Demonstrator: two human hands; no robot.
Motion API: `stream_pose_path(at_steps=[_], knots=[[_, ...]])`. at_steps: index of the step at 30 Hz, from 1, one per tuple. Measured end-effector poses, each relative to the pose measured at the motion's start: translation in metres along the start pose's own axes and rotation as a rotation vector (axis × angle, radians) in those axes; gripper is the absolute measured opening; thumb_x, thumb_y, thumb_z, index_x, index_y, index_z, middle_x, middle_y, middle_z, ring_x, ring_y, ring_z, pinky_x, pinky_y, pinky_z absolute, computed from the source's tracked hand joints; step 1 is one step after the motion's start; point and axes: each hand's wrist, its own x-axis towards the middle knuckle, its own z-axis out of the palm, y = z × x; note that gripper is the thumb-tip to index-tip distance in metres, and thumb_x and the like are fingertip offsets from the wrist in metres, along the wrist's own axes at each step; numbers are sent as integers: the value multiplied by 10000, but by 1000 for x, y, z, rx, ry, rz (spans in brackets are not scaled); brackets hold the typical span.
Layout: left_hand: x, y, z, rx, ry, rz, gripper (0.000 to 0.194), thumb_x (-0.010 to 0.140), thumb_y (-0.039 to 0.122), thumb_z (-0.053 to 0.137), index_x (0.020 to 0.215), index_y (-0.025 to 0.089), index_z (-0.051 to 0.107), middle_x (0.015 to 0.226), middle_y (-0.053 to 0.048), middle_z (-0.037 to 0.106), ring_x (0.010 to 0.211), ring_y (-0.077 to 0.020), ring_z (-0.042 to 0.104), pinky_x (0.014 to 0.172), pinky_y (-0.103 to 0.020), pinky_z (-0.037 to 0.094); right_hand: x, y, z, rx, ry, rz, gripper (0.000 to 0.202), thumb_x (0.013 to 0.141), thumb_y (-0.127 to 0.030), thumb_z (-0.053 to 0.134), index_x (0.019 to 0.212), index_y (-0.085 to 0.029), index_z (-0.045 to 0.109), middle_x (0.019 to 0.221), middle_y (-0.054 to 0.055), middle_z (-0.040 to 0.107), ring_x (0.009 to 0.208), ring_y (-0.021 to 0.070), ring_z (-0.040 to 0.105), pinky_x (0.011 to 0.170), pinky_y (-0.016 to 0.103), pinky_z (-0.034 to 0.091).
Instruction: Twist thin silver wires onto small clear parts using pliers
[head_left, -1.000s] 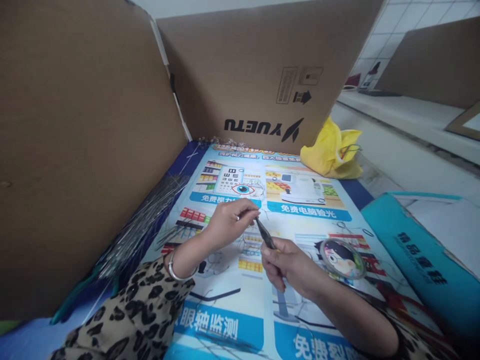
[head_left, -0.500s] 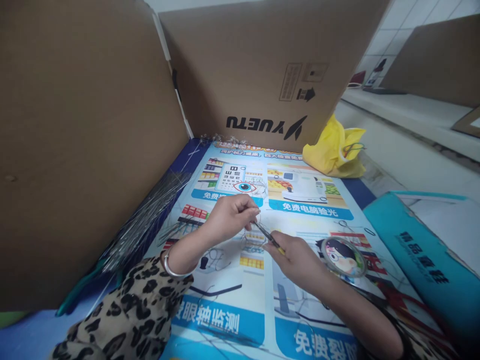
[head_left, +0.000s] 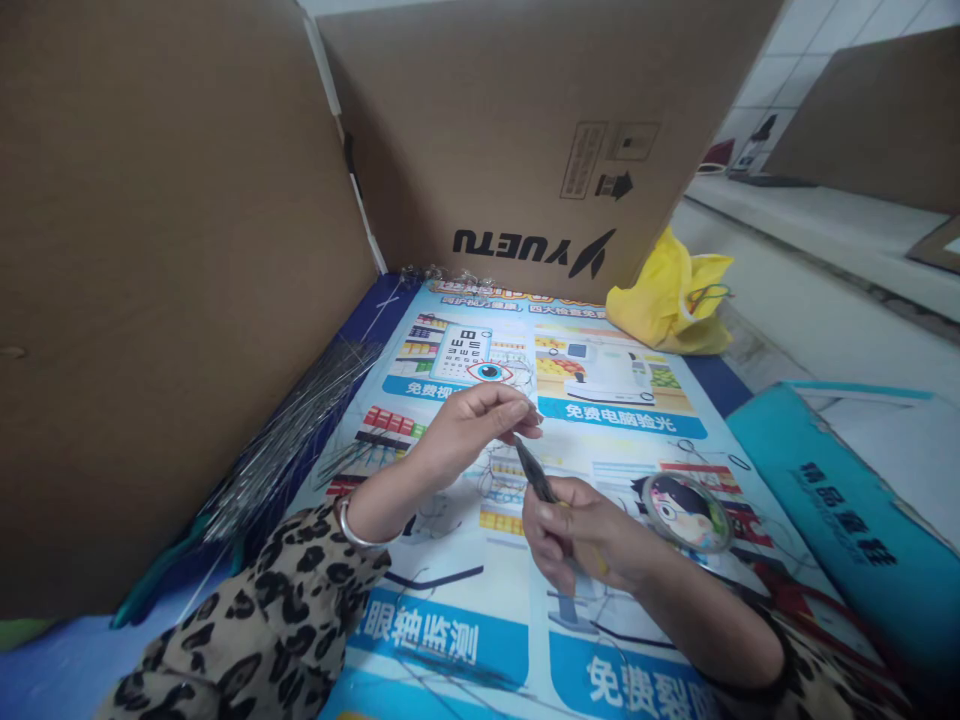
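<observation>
My left hand (head_left: 480, 425) is over the middle of the printed poster, thumb and fingers pinched together. Whatever thin thing is between its fingertips is too small to make out. My right hand (head_left: 581, 530) is closed around a pair of pliers (head_left: 534, 468) with dark jaws and yellow on the handles. The plier tips point up and left, just below my left fingertips; whether they touch anything there I cannot tell. Loose thin wires (head_left: 450, 675) lie on the poster (head_left: 517, 600) around and below my hands.
A bundle of straight metal wires (head_left: 300, 430) lies at left, beside teal-handled pliers (head_left: 161, 575). Cardboard panels (head_left: 525, 130) wall the left and back. Small wire pieces (head_left: 450, 280) lie at the back, a yellow bag (head_left: 667, 300) behind right. A round cartoon-printed item (head_left: 686, 512) and teal box (head_left: 832, 520) are at right.
The plier tips have drawn away from my left fingertips, and my right hand has turned and dropped slightly. My left hand has moved a little to the right, its fingers reaching further out.
</observation>
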Motion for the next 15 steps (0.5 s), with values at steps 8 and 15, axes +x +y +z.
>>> stream_pose_path(at_steps=[8, 15], knots=[[-3, -8, 7, -163, -23, -109, 307, 811, 406, 574, 891, 122, 656, 846, -105, 712, 757, -188, 691, 715, -305, 546, 2, 6, -1, 62, -41, 12, 319, 760, -409, 616, 647, -158, 456, 515, -48, 484, 369, 79, 483, 351, 201, 365], [0, -7, 6, -62, 76, -130, 264, 786, 376, 595, 820, 119, 643, 776, -72, 703, 678, -156, 686, 613, -242, 533, 1, 5, -2, -271, 23, 20, 344, 790, -497, 529, 687, -177, 457, 489, -45, 477, 387, 79, 441, 398, 208, 307]])
